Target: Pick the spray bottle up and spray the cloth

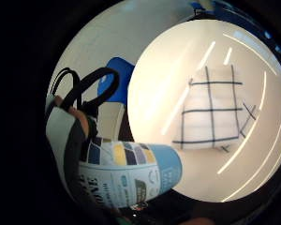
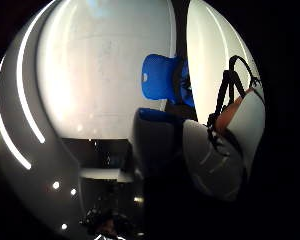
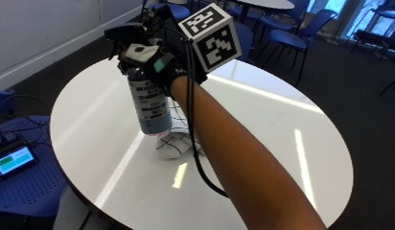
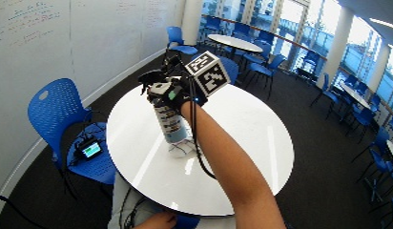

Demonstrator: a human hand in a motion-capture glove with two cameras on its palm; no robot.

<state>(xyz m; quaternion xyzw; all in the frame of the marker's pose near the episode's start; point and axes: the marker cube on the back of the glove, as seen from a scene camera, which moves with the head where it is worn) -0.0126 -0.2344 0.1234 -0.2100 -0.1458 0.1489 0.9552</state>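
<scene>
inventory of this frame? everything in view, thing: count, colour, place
spray bottle: 1, white and blue label, held upright above the table
cloth: 1, white with dark grid lines, lying on the table below the bottle
table: 1, white, round, centre of the scene
chair: 1, blue, beside the table by the whiteboard wall
small screen device: 1, dark with lit display, on that chair's seat
other chairs and tables: several, blue and white, background
right hand: 1, black glove, grips the bottle's top
</scene>
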